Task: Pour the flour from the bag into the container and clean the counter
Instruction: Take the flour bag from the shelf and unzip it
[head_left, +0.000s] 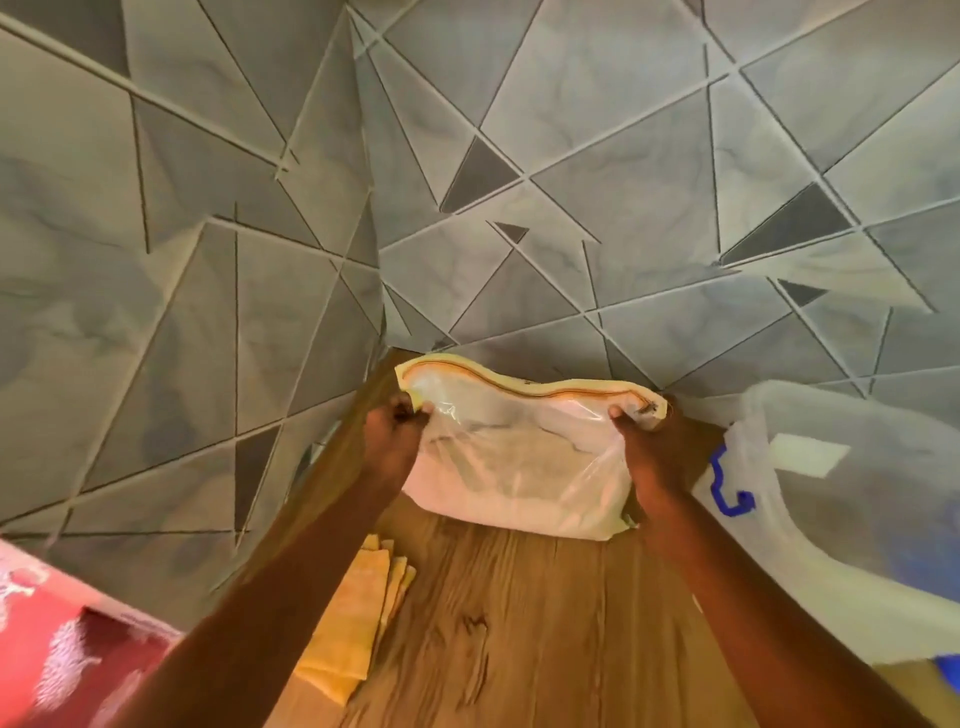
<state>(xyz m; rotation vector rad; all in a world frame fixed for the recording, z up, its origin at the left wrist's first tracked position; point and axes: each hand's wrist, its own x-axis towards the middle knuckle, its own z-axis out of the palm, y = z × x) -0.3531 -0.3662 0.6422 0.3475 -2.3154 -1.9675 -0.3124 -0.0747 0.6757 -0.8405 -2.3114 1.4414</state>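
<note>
Wooden counter (519, 623) under grey tiled wall | yellow cloth (358, 613) at 7 o'clock, unused | your left hand (389, 441) and right hand (654, 447) pinch the flour bag (519, 467) top corners, centre | zip looks closed, nothing poured | container (841, 509) at 3 o'clock, lid apparently on

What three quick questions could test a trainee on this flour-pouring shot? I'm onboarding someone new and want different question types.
1. True or false: the flour bag is held by one hand only.
2. Which side of the bag is the clear container on? A) the person's left B) the person's right
3. What lies folded on the wooden counter near the left forearm?

Key
1. False: the left hand and right hand each grip a top corner.
2. B
3. A yellow cloth.
</note>
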